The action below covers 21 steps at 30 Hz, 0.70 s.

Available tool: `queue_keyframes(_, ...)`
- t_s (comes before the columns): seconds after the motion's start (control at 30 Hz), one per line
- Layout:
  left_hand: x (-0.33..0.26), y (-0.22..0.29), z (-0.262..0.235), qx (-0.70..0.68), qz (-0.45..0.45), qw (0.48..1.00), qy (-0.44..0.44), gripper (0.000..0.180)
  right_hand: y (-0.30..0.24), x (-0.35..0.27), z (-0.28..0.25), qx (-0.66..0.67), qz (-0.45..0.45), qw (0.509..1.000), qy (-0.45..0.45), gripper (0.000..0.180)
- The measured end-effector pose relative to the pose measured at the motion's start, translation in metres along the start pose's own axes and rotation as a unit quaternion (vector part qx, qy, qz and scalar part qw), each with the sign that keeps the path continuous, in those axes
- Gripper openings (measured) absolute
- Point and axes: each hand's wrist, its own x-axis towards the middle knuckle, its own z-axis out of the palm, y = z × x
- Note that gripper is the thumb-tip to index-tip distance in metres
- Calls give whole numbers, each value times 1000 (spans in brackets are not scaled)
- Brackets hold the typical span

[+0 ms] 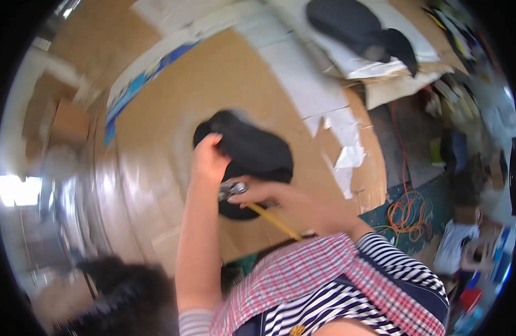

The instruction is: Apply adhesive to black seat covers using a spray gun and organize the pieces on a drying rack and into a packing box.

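Observation:
A black piece of fabric [252, 148] lies on a brown board-covered table [174, 112]. My left hand [208, 159] rests on the fabric's left edge and pinches it. Just below, my right hand [269, 195] is closed around a small shiny metal tool [231, 189], which may be scissors; blur hides its shape. A yellow strip [276, 222], like a measuring tape, runs from under that hand toward my body. Both hands sit close together at the near edge of the fabric.
A second dark fabric piece [353, 25] lies on white paper at the far side. White paper strips [303, 78] cross the table. An orange cable [406, 213] is coiled on the floor to the right, amid clutter. A cardboard box [70, 120] stands at the left.

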Motion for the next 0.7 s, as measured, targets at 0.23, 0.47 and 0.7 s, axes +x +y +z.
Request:
queue_keyframes(0.23,31,10,67,51,23,998,-24,20,-4,40,-88,255,-34,966,-11,26)
queue_keyframes(0.47,99,73,99,-30,65,992,-102,20,20,57,-128,385,10,917,-101,37)
queue_keyframes(0.7,159,259,122,-76,275,943,-169,18,14,78,-124,344,86,925,-137,38)
